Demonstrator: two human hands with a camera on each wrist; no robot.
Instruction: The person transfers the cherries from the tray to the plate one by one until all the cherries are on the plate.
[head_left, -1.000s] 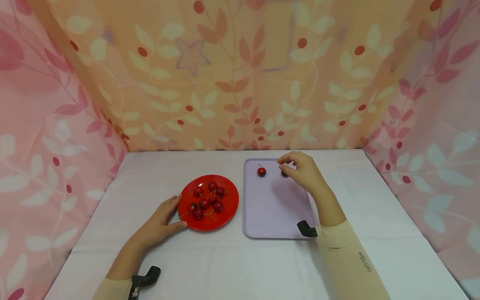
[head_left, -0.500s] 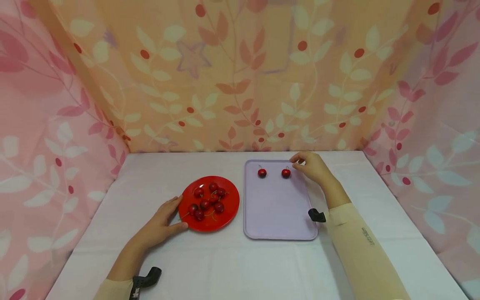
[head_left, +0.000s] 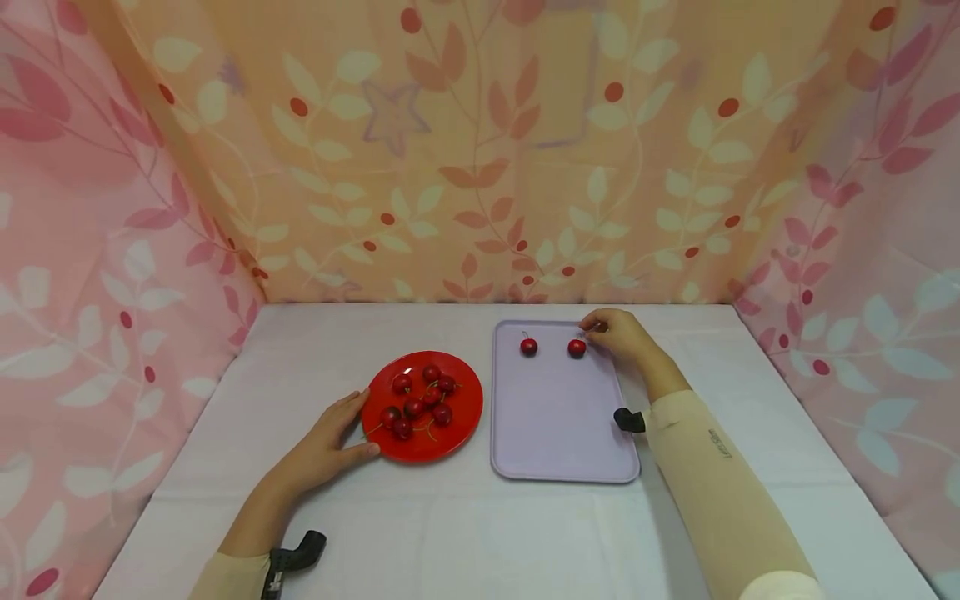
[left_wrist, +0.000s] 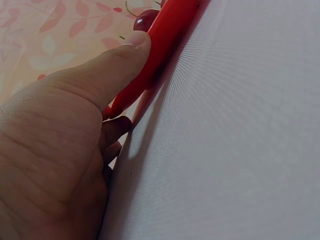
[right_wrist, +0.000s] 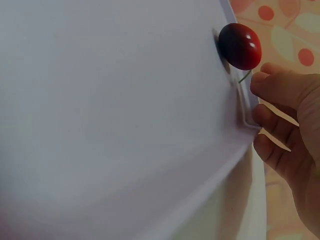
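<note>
Two cherries (head_left: 576, 348) sit on the far end of the lilac tray (head_left: 555, 433), right hand (head_left: 618, 333) pinching one's stem, seven left on the red plate (head_left: 459, 425) that the left hand (head_left: 330, 442) steadies, fingers relaxed.

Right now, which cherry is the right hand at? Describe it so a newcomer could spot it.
Find the lilac tray right of the red plate. Two cherries sit apart near its far edge. It is the right-hand cherry, beside the right hand, whose fingertips are at its stem; the other cherry sits alone.
</note>
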